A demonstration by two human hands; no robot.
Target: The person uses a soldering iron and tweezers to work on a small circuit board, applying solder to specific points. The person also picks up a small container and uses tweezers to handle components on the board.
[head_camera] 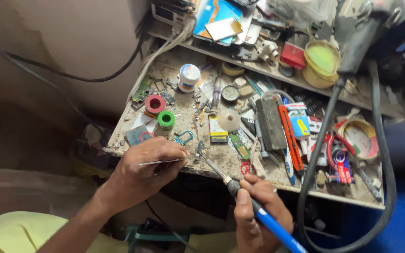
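Note:
My left hand [147,167] pinches thin metal tweezers [165,161] whose tips point right toward a small dark part [198,152] at the near edge of the workbench [221,161]. My right hand [257,212] grips a soldering iron [263,218] with a blue handle; its metal tip [209,163] reaches up-left, close to the same small part. Both hands hover at the front edge of the bench.
The bench is crowded: a red tape roll [155,103], a green roll [166,119], a white jar [189,77], a circuit board [241,145], an orange cutter [290,138], a grey block [271,124], red-handled pliers [336,154]. A thick black hose [324,126] loops at right. A cluttered shelf [277,70] runs behind.

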